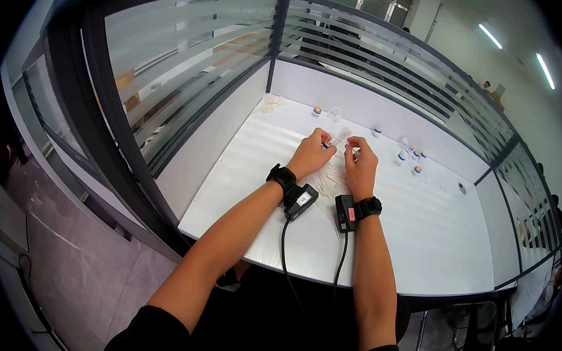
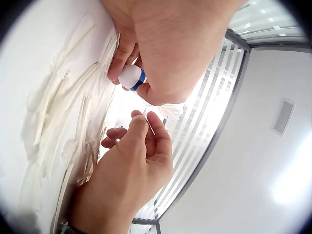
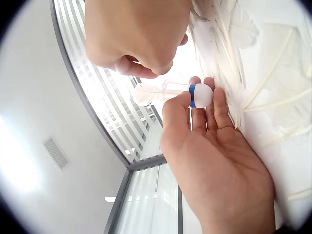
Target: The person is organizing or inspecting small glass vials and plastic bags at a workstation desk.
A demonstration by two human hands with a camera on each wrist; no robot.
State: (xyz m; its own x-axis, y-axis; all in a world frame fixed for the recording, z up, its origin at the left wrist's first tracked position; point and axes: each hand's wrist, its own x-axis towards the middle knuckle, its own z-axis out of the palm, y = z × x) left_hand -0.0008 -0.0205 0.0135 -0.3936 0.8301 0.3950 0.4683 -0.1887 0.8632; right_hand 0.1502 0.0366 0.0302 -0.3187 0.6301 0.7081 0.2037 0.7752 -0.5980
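My left hand (image 1: pixel 312 155) grips a small rounded white piece with a blue band (image 2: pixel 129 77), which also shows between its thumb and fingers in the right wrist view. A pale feather (image 3: pixel 148 92) stands out from the banded side of that piece. Close by, my right hand (image 1: pixel 362 167) has thumb and forefinger together on a thin pale sliver (image 2: pixel 145 112), perhaps a quill; its far end is hidden. Beneath both hands, loose whitish feathers (image 1: pixel 327 179) lie spread on the white table.
Several white and blue pieces, one of them a capped piece (image 1: pixel 401 158), stand to the right on the table (image 1: pixel 431 249). Another piece (image 1: pixel 317 112) is near the back, and more feathers (image 1: pixel 270 104) lie in the back left corner. Low partitions (image 1: pixel 375 107) enclose the tabletop.
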